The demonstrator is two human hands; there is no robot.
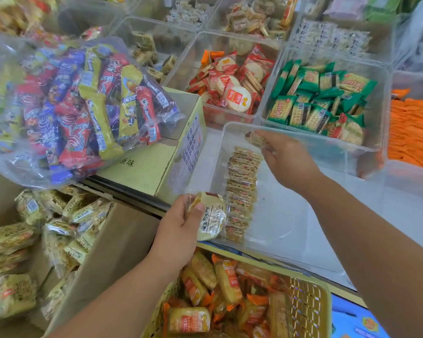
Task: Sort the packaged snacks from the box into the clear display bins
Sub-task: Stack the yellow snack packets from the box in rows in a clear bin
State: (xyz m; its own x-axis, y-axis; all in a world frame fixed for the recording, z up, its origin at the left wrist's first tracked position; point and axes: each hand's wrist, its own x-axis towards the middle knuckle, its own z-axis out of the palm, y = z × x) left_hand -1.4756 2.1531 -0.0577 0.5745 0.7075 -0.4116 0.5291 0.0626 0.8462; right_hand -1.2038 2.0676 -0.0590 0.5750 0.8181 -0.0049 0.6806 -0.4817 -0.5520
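Snacks (241, 191): row lined up in bin (291, 230)
Left hand (178, 230): gripping round pack (211, 215)
Right hand (287, 158): pinching small pack (255, 139) over bin

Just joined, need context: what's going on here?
A person is filling a clear bin with wrapped snacks. The right hand pinches a small packet at the far end of a row of packets along the bin's left wall. The left hand holds a pale-yellow wrapped cake at the bin's near corner. Similar packs fill the cardboard box at lower left.
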